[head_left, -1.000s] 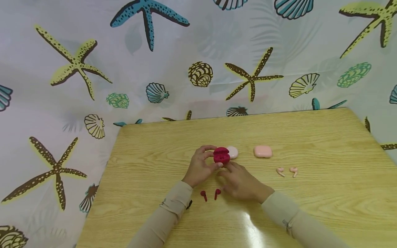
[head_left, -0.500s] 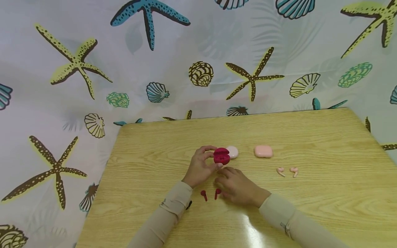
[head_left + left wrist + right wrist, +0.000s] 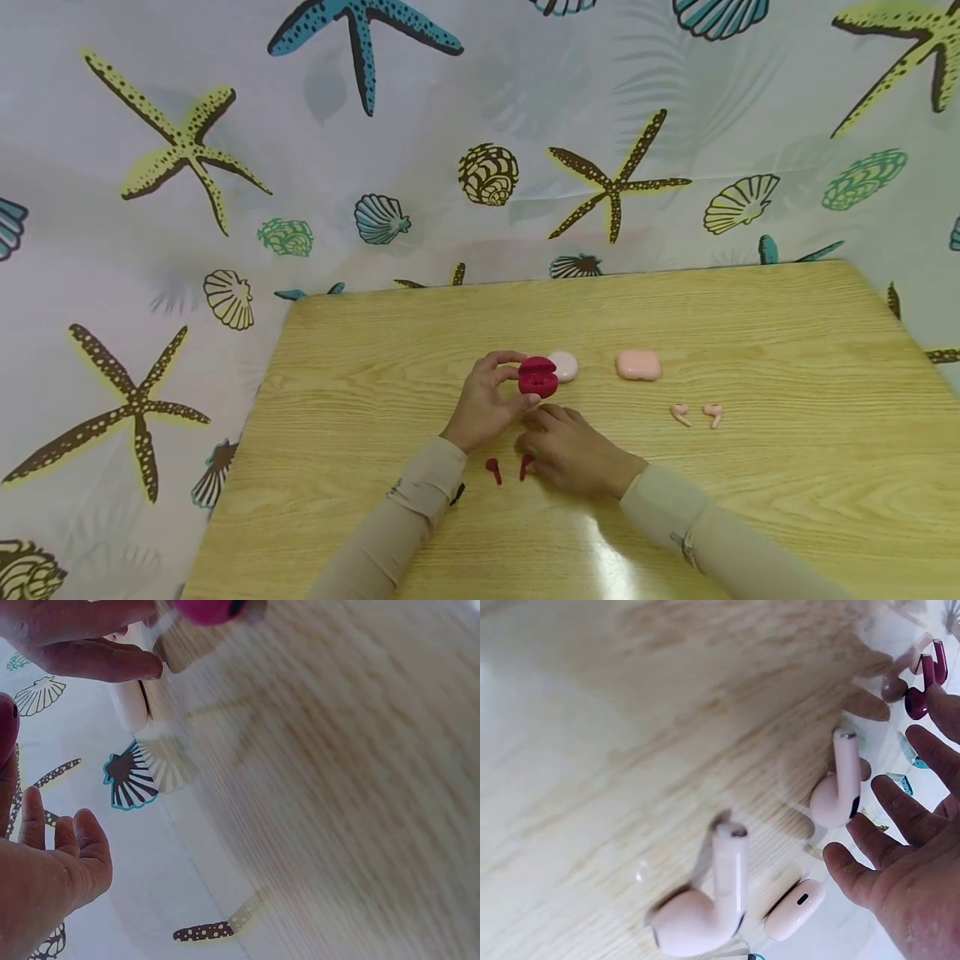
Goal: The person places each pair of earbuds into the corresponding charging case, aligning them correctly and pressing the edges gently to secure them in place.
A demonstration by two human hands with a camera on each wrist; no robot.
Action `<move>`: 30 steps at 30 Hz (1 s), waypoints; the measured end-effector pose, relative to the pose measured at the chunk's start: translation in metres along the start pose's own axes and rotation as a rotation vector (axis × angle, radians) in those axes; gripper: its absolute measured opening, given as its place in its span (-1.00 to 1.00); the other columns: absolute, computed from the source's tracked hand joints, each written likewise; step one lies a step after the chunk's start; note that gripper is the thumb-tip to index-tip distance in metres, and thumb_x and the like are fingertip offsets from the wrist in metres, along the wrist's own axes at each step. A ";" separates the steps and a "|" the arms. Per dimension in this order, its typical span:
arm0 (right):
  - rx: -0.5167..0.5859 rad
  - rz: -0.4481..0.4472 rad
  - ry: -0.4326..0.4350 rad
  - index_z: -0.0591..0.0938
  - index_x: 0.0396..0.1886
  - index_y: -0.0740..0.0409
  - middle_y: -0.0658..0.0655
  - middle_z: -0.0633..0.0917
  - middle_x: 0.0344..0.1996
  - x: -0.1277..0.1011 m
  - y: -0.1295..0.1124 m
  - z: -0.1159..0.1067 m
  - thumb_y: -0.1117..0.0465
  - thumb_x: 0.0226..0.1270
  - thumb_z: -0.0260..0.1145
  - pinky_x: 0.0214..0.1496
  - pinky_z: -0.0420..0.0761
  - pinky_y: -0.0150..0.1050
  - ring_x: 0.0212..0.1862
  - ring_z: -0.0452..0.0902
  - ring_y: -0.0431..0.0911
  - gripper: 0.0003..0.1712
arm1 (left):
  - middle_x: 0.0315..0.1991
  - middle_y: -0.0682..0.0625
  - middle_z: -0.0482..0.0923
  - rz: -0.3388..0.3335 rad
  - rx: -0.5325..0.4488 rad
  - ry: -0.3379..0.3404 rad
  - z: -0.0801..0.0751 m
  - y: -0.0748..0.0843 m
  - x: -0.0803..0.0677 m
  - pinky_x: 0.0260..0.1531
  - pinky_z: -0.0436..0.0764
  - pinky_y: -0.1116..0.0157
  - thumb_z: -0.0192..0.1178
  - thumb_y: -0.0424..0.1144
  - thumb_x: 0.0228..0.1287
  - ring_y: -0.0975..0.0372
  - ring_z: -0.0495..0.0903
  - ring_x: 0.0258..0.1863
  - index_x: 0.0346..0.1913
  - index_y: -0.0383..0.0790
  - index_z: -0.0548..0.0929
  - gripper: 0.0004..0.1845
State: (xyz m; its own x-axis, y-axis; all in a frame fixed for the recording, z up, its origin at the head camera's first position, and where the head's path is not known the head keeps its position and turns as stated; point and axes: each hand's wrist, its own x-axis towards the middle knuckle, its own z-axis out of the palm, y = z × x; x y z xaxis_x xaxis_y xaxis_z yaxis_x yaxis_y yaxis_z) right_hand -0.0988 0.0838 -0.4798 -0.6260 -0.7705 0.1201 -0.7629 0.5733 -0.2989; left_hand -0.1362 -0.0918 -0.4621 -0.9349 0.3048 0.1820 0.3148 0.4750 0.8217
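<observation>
My left hand [image 3: 517,380] holds an open red earbud case [image 3: 537,377] upright on the wooden table [image 3: 750,333], thumb and fingers curled round its left side. Two red earbuds [image 3: 492,471] lie close to me, below that hand. My right hand [image 3: 534,450] lies low over the table with its fingers spread, its fingertips at the right-hand red earbud [image 3: 525,467]. In the right wrist view the straight fingers [image 3: 900,847] reach toward the red earbuds [image 3: 922,682] and grip nothing. The left wrist view shows only a blurred edge of the case [image 3: 206,607].
A pale pink round case [image 3: 564,366] sits right behind the red one. Farther right lie a pink case [image 3: 638,365] and two pink earbuds [image 3: 680,414], [image 3: 712,414]. A curtain printed with starfish and shells [image 3: 225,167] hangs behind the table.
My right hand has drawn back from beside the red case toward me, down to the right-hand red earbud. The left hand and the case have stayed put.
</observation>
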 end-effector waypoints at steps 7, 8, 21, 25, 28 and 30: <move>0.005 0.001 -0.007 0.66 -0.22 -0.05 0.18 0.57 0.11 0.000 0.001 0.001 0.08 0.23 0.34 0.14 0.50 0.19 0.21 0.44 0.19 -0.85 | 0.14 -0.06 0.51 -0.007 -0.012 -0.008 0.000 -0.001 0.000 0.27 0.33 -0.02 0.39 -0.27 0.09 0.04 0.38 0.24 -0.22 -0.29 0.71 -0.79; 0.009 0.005 -0.012 0.67 -0.22 -0.06 0.18 0.57 0.12 0.000 0.001 0.001 0.08 0.23 0.33 0.14 0.50 0.20 0.22 0.44 0.20 -0.85 | 0.14 -0.07 0.51 -0.007 -0.014 -0.009 0.000 -0.001 0.000 0.27 0.33 -0.02 0.39 -0.27 0.09 0.04 0.38 0.24 -0.22 -0.28 0.71 -0.80; 0.030 0.016 -0.002 0.67 -0.26 -0.03 0.21 0.57 0.13 0.002 0.001 0.005 0.08 0.21 0.35 0.14 0.48 0.20 0.21 0.44 0.21 -0.86 | 0.14 -0.06 0.51 -0.010 -0.011 -0.013 -0.001 -0.002 -0.001 0.27 0.33 -0.02 0.39 -0.26 0.09 0.05 0.38 0.25 -0.22 -0.27 0.71 -0.79; 0.024 0.014 0.012 0.68 -0.27 -0.04 0.22 0.57 0.13 0.002 0.000 0.005 0.09 0.22 0.34 0.15 0.49 0.20 0.22 0.44 0.21 -0.88 | 0.14 -0.05 0.51 -0.015 -0.013 -0.012 -0.002 -0.002 -0.001 0.27 0.33 -0.02 0.40 -0.26 0.08 0.05 0.38 0.25 -0.22 -0.27 0.71 -0.79; 0.024 0.014 0.021 0.68 -0.29 -0.05 0.21 0.58 0.13 0.002 0.001 0.006 0.11 0.22 0.34 0.15 0.49 0.20 0.22 0.45 0.21 -0.91 | 0.15 -0.05 0.51 -0.016 -0.011 -0.012 -0.002 -0.002 -0.001 0.27 0.34 -0.02 0.39 -0.26 0.08 0.05 0.38 0.25 -0.21 -0.27 0.72 -0.78; 0.025 0.016 0.021 0.68 -0.29 -0.06 0.20 0.58 0.11 0.003 0.001 0.006 0.11 0.22 0.34 0.14 0.49 0.20 0.21 0.45 0.20 -0.92 | 0.15 -0.05 0.50 -0.017 -0.012 -0.011 -0.002 -0.002 -0.001 0.27 0.34 -0.02 0.39 -0.26 0.09 0.04 0.37 0.25 -0.20 -0.27 0.71 -0.78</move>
State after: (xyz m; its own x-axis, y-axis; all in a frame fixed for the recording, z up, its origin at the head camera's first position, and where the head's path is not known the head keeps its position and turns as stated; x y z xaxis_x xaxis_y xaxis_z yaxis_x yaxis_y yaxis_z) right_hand -0.1003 0.0803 -0.4854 -0.6414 -0.7553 0.1347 -0.7487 0.5780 -0.3245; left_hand -0.1365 -0.0947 -0.4626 -0.9382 0.3059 0.1616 0.2965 0.4706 0.8310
